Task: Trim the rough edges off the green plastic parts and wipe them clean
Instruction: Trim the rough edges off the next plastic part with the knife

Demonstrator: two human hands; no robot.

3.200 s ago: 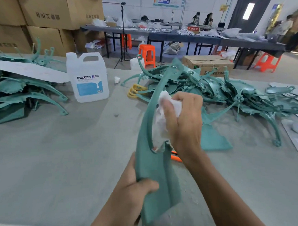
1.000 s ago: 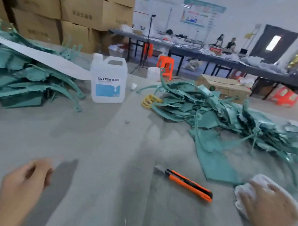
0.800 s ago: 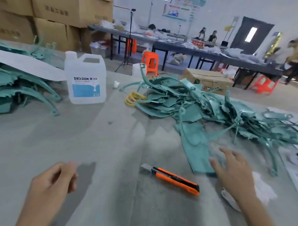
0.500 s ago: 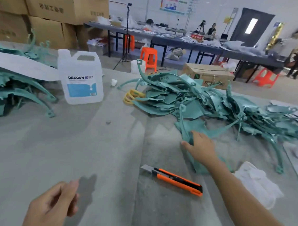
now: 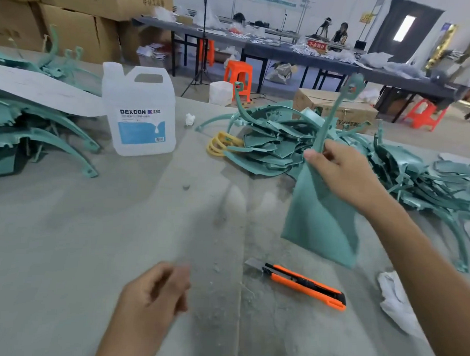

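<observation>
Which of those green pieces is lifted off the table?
The green piece gripped by the right hand, above the orange knife; the others lie in piles.

Camera count: one. It is head-worn and wide-angle, and it faces forward and down across the grey worktable (image 5: 63,251).

Range: close. Both forearms enter from the lower edge. The left hand (image 5: 153,298) sits at bottom centre, and the right hand (image 5: 344,177) is right of centre, gripping a green plastic part (image 5: 320,230).

Near field: the utility knife (image 5: 302,285) lies just below the part, low in the frame.

Middle field: the white jug (image 5: 139,111) stands left of centre.

Coverage: the table surface fills roughly the lower two thirds. The upper band shows the room beyond – cardboard boxes (image 5: 73,22) at upper left, a long dark table (image 5: 287,55) across the back and a doorway (image 5: 407,26) at upper right.

The back table's line drops toward the right.
</observation>
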